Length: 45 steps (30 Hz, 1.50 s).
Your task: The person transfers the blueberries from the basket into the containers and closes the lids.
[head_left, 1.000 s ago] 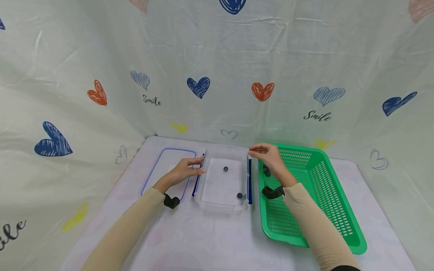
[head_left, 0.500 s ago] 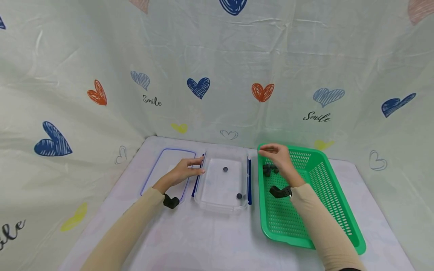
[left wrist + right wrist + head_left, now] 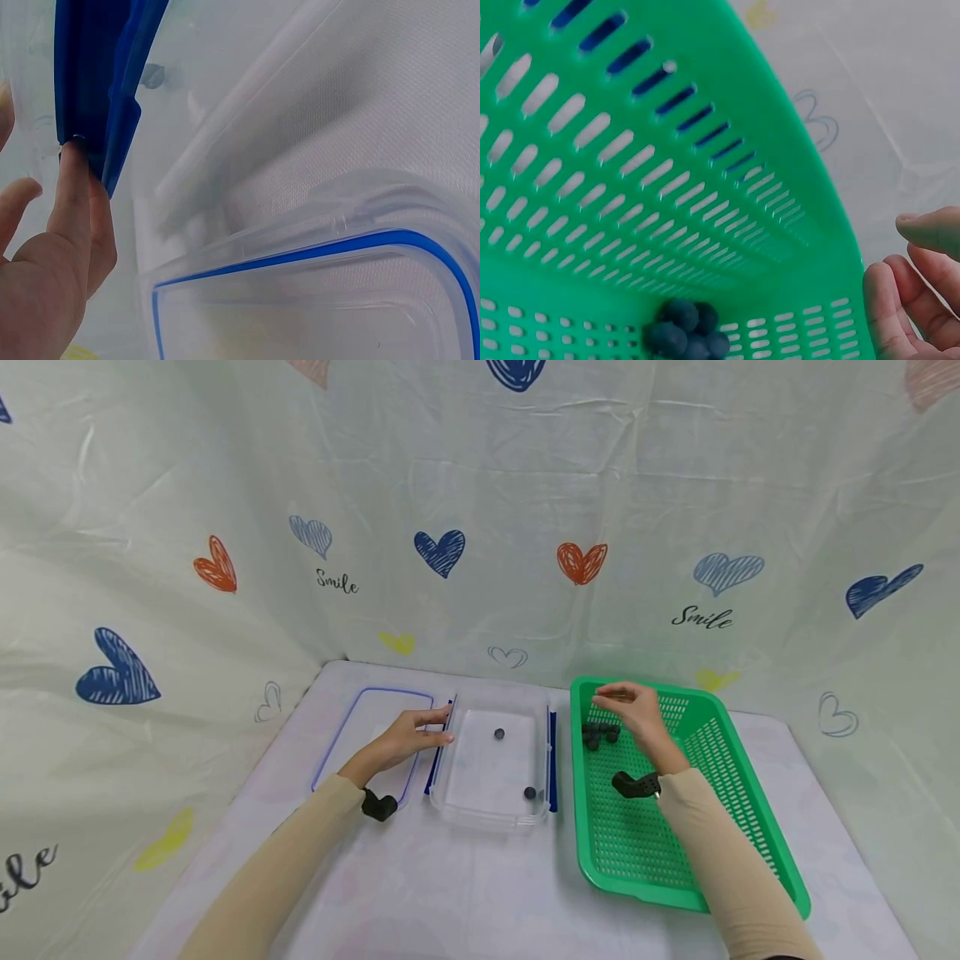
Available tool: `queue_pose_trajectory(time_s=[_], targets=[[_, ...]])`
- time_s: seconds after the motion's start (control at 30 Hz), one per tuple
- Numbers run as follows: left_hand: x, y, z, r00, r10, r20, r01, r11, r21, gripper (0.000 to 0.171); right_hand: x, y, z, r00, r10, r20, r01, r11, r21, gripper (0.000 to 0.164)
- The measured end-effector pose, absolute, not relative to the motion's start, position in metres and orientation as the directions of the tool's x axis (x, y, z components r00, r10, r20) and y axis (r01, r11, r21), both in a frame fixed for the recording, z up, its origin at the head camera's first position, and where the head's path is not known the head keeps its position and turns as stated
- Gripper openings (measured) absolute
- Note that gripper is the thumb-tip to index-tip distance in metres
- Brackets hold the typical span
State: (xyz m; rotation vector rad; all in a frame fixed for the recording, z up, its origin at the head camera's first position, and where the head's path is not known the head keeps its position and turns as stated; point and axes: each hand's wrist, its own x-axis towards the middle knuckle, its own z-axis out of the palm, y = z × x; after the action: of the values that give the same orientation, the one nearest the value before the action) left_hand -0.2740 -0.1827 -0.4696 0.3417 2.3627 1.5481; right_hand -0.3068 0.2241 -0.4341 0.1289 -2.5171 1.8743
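Observation:
My left hand (image 3: pixel 401 742) is at the left wall of a clear plastic container (image 3: pixel 487 814), its fairly straight fingers touching the blue side latch (image 3: pixel 94 82) that hangs down there. Two dark blue round berries (image 3: pixel 499 734) lie apart on the container floor. Over the far part of a green slotted basket (image 3: pixel 581 827), my right hand (image 3: pixel 636 710) hovers with loosely bent fingers and nothing visible between them. In the right wrist view the thumb (image 3: pixel 934 227) stands apart from the fingers. Below it a cluster of several similar berries (image 3: pixel 686 330) sits in the basket's corner.
A clear lid (image 3: pixel 375 735) with a blue seal lies flat left of the container, partly under my left arm. Another blue latch (image 3: pixel 553 760) hangs along the container's right side, close to the basket. A heart-printed curtain (image 3: pixel 510 610) rises behind the table.
My right hand has moved right, from the container's far right corner to over the basket, uncovering the berry cluster. The left hand and the two berries in the container stay put.

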Motion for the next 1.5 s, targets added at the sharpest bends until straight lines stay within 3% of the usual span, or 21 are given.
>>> queue_pose_trajectory(time_s=[0.63, 1.0, 1.5], targets=[[-0.272, -0.182, -0.468, -0.928, 0.354, -0.119, 0.03, 0.388, 0.921, 0.072, -0.309, 0.245, -0.449, -0.999, -0.033, -0.004, -0.008, 0.347, -0.938, 0.046], [-0.272, -0.182, -0.47, -0.928, 0.348, -0.136, 0.006, 0.377, 0.926, 0.071, -0.315, 0.25, -0.465, -0.999, 0.034, -0.003, 0.017, 0.439, -0.898, 0.031], [-0.274, -0.184, -0.475, -0.924, 0.364, -0.114, 0.018, 0.34, 0.94, 0.071, -0.317, 0.252, -0.483, -0.993, 0.114, 0.026, 0.047, 0.589, -0.807, 0.028]])
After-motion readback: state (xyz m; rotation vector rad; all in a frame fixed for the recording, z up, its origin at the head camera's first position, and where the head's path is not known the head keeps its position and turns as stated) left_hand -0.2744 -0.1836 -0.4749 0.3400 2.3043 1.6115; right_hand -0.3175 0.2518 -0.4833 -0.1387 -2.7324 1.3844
